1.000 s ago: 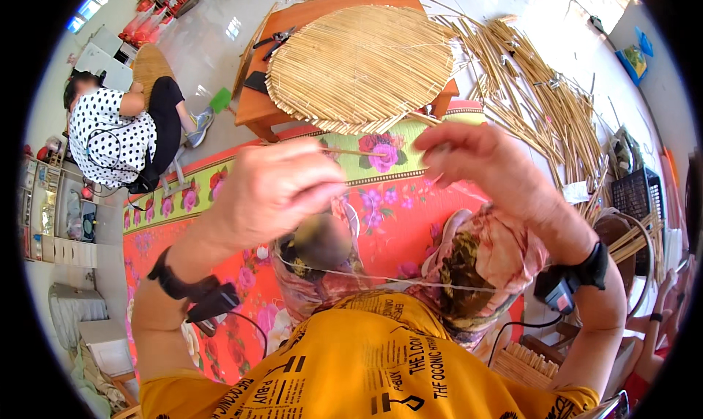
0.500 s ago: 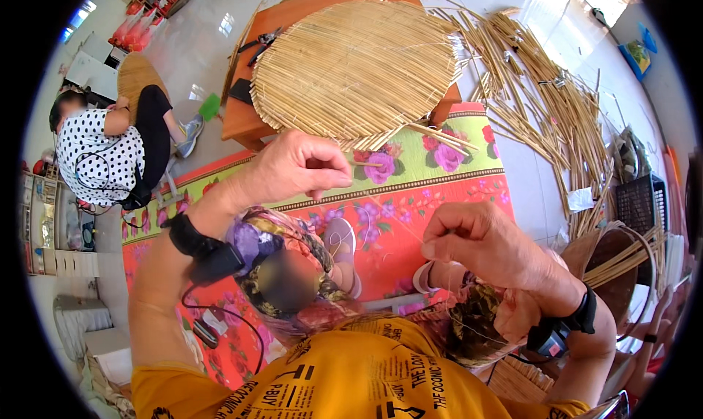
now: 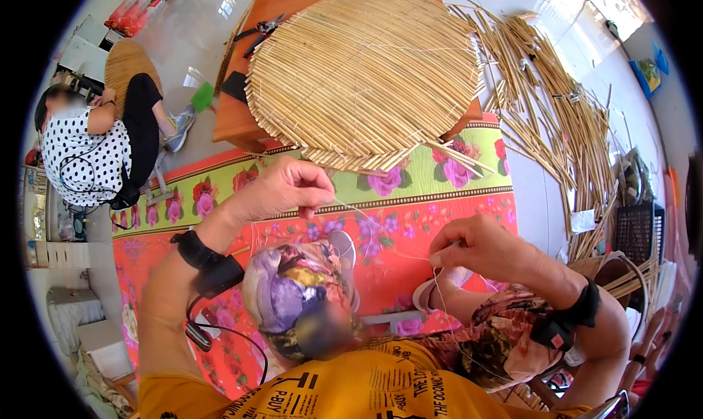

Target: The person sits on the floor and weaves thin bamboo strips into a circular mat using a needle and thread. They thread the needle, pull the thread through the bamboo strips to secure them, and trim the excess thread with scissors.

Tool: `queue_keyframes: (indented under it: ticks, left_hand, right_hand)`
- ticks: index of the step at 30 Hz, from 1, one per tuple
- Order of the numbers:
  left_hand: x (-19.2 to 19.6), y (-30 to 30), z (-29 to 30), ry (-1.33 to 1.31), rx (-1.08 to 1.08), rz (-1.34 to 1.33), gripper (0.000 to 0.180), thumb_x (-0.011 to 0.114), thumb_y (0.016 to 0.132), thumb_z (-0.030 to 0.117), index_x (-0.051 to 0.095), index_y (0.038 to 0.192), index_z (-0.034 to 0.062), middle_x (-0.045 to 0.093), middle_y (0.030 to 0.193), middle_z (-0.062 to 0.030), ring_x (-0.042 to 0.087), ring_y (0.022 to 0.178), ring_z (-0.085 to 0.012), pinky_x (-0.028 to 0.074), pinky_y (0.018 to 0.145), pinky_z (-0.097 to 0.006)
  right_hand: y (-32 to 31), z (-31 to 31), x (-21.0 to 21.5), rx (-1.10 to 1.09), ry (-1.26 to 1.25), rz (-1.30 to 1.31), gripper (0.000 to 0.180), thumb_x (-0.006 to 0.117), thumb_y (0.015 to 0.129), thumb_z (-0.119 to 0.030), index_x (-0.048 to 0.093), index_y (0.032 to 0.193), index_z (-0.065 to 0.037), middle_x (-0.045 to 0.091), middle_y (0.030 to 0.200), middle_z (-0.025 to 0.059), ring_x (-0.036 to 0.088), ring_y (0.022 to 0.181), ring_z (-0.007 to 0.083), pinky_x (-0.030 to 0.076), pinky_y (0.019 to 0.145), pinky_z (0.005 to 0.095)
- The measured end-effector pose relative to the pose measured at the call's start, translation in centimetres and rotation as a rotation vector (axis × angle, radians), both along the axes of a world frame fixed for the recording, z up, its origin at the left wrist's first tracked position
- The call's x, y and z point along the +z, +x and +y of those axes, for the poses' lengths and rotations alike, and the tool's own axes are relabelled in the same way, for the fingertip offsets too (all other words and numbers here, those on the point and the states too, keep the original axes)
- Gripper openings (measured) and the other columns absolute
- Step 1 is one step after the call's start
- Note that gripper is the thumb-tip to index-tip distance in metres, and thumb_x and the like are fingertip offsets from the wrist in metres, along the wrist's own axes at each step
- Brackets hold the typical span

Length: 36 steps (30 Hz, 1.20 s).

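A thin pale thread (image 3: 381, 232) is held taut between the two hands above the floral mat (image 3: 439, 214). One end is pinched in the closed grip of the left hand (image 3: 289, 188), just below the edge of the round woven reed mat (image 3: 362, 71) that lies on the low orange table (image 3: 234, 122). The other end is nipped by the fingertips of the right hand (image 3: 480, 247), from which the thread hangs down. Loose reeds (image 3: 556, 104) are piled on the floor to the right.
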<state>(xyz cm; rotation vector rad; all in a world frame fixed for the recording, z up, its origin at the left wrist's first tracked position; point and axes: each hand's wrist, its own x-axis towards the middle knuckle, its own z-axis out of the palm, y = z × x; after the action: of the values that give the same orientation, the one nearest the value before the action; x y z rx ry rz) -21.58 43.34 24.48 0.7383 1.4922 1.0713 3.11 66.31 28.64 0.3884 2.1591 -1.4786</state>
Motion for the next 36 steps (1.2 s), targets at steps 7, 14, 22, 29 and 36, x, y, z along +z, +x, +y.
queue_keyframes:
  ticks: [7,14,22,29,36]
  left_hand:
    - [-2.8,-2.2,2.2,-0.042,-0.253,0.3,0.009,0.069,0.084,0.008,0.068,0.084,-0.0012,0.063,0.073,-0.0023,0.058,0.062,-0.0072,0.046,0.055,-0.025]
    - [-3.4,-2.1,7.5,0.253,-0.297,0.453,0.011,0.069,0.077,0.008,0.069,0.084,-0.0002,0.064,0.071,-0.0066,0.061,0.064,-0.0119,0.048,0.059,-0.028]
    - [-6.5,-4.7,10.1,0.219,-0.3,0.182,0.009,0.07,0.082,0.004,0.068,0.09,-0.001,0.065,0.079,-0.0036,0.061,0.068,-0.0062,0.05,0.06,-0.021]
    - [-10.6,-5.3,12.3,0.527,-0.219,1.236,0.067,0.07,0.079,0.049,0.055,0.125,0.003,0.052,0.13,-0.0119,0.051,0.122,-0.0262,0.041,0.102,-0.046]
    - [-11.0,-4.6,11.6,0.367,-0.482,1.276,0.082,0.071,0.07,0.052,0.046,0.131,0.0028,0.037,0.146,-0.0146,0.03,0.139,-0.0318,0.017,0.115,-0.057]
  right_hand:
    - [-3.7,2.8,-3.3,0.235,0.291,-0.084,0.031,0.065,0.079,-0.004,0.064,0.11,0.002,0.067,0.091,0.0175,0.065,0.081,0.0328,0.052,0.07,0.0382]
    - [-9.7,1.4,-5.5,-0.094,-0.072,0.218,0.04,0.065,0.086,-0.006,0.054,0.124,0.003,0.064,0.104,0.0127,0.068,0.08,0.018,0.056,0.061,0.0296]
    - [-12.0,2.5,-8.3,-0.316,-0.408,-0.024,0.016,0.061,0.089,-0.008,0.062,0.101,0.003,0.064,0.073,0.0048,0.064,0.064,0.0118,0.053,0.055,0.0248]
    - [-11.7,4.0,-10.1,-0.203,-0.54,-0.181,0.009,0.06,0.09,-0.007,0.066,0.09,0.0,0.065,0.074,0.0033,0.062,0.061,0.0093,0.052,0.056,0.0235]
    - [-12.6,4.9,-9.7,-0.203,-0.656,-0.138,0.008,0.06,0.089,-0.005,0.066,0.091,0.0,0.063,0.073,0.0018,0.06,0.066,0.0075,0.05,0.059,0.0227]
